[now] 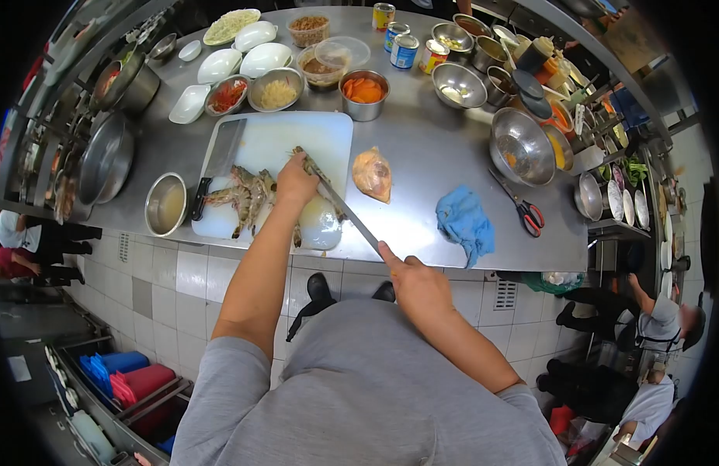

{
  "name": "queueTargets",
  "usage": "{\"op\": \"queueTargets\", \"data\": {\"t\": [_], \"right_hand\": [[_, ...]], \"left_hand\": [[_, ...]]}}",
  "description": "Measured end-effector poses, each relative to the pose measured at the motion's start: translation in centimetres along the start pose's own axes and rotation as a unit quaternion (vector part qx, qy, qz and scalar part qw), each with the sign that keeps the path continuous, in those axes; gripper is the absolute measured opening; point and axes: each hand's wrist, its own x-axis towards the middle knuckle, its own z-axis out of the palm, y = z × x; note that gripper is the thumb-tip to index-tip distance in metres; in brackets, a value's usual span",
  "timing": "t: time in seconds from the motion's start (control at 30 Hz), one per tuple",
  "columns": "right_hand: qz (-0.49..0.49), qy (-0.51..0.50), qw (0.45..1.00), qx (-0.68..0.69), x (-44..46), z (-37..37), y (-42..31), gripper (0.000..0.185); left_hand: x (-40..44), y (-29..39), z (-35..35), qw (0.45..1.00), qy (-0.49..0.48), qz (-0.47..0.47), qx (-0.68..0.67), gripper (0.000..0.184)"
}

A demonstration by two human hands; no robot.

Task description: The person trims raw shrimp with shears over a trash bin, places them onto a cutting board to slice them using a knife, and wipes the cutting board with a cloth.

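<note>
My left hand point(297, 185) is closed on a prawn at the right part of the white cutting board point(313, 128), pressing it down. My right hand point(418, 287) grips a long narrow knife point(361, 227) at the board's front right corner. Its blade slants up and left, with the tip end close to the left fingers; whether it touches the prawn I cannot tell. Several whole prawns point(251, 194) lie in a pile left of my left hand. A cleaver point(224, 147) with a black handle rests along the board's left edge.
Right of the board lie a piece of raw meat point(373, 175), a blue cloth point(464, 221) and scissors point(522, 208). A metal bowl of liquid point(166, 203) stands left. Behind are a pot of sliced carrots point(365, 95), cans point(404, 51) and a metal bowl point(522, 146). People stand at both sides.
</note>
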Motion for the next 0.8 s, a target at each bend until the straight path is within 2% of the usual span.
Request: {"op": "queueTargets", "data": {"t": [0.07, 0.13, 0.47, 0.53, 0.63, 0.8], "right_hand": [[0.009, -0.02, 1.0, -0.014, -0.4, -0.7, -0.5, 0.074], [0.018, -0.041, 0.999, -0.027, -0.5, -0.9, -1.0, 0.075], [0.027, -0.029, 0.999, -0.009, -0.3, -1.3, -2.0, 0.073], [0.026, -0.034, 0.999, -0.012, -0.5, -1.9, -2.2, 0.072], [0.033, -0.047, 0.998, -0.015, -0.1, -2.6, -2.6, 0.071], [0.028, -0.036, 0.998, -0.037, -1.1, -2.4, -1.6, 0.07]], "left_hand": [[0.3, -0.7, 0.5, 0.999, 0.026, 0.032, 0.016, 0.069], [-0.4, -0.1, 0.1, 1.0, 0.013, -0.011, -0.022, 0.071], [-1.0, 1.4, 0.0, 0.999, 0.013, -0.024, -0.026, 0.073], [-0.9, 1.1, 1.0, 0.997, 0.049, 0.027, 0.044, 0.075], [-0.3, 1.2, 1.0, 1.0, 0.025, 0.002, 0.015, 0.079], [-0.5, 1.9, 1.6, 0.999, 0.041, 0.02, 0.027, 0.087]]}}
